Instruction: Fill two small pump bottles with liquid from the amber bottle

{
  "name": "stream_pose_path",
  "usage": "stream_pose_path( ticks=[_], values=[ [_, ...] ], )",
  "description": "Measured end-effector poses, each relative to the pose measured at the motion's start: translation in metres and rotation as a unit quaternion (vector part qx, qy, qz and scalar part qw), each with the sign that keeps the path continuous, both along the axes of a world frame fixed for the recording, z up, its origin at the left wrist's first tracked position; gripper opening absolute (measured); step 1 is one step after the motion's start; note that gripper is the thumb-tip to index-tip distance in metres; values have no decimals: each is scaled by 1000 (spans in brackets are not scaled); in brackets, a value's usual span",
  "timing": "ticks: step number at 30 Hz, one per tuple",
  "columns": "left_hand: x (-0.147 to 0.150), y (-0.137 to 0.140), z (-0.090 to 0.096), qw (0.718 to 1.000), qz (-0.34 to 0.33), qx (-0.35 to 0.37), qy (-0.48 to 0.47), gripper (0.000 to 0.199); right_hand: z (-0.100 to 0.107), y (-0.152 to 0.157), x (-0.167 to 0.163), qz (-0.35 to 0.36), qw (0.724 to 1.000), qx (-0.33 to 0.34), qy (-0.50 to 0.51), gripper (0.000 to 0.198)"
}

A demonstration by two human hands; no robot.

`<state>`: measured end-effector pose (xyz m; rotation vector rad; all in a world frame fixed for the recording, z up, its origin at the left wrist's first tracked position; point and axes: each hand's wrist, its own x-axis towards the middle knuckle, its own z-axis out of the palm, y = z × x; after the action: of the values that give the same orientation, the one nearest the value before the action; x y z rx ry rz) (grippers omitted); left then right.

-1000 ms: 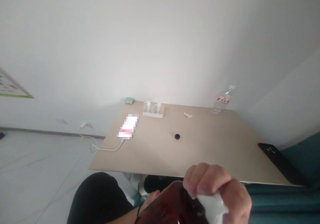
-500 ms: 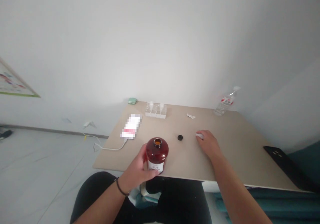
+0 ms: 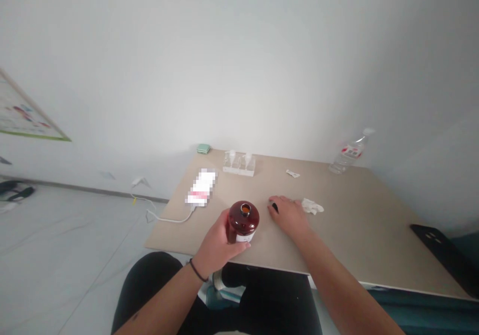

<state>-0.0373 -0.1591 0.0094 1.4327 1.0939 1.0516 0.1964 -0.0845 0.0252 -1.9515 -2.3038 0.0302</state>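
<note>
My left hand is wrapped around a dark red-brown bottle with a white label, near the table's front edge. The bottle's mouth is uncovered and faces up. On the table to its right, my right hand has its thumb and fingers closed around a small black cap, which the fingers partly cover. A crumpled white tissue lies just beyond the right hand's knuckles, on its right side.
A phone with a blurred screen and a white cable lies at left. Along the back are a green case, a clear holder with pump tops, a folded white scrap and a clear water bottle. A black phone rests at right.
My right hand has let go of the tissue and moved left to the black cap. My left hand still holds the bottle, now tilted a little differently. The view has shifted slightly.
</note>
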Motion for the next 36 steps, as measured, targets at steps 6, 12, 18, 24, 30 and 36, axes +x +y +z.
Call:
stream_pose_path(
  ticks=[6,12,18,24,30,36],
  values=[
    [2,-3,3,999,13,19,27,78,37,-20,-12,59,898,40,435,23],
    [-1,-3,6,998,-1,46,50,80,71,-49,-50,142,750,32,646,19],
    [-1,-4,6,997,-7,51,50,79,60,-49,-63,178,778,-56,600,20],
    [0,-5,9,996,3,61,65,78,50,-54,-65,166,804,-60,568,28],
    [-1,-5,9,996,4,49,74,74,32,-57,-83,114,759,20,640,23],
    [0,-5,5,996,8,44,74,75,25,-61,-92,94,745,58,657,23]
  ],
)
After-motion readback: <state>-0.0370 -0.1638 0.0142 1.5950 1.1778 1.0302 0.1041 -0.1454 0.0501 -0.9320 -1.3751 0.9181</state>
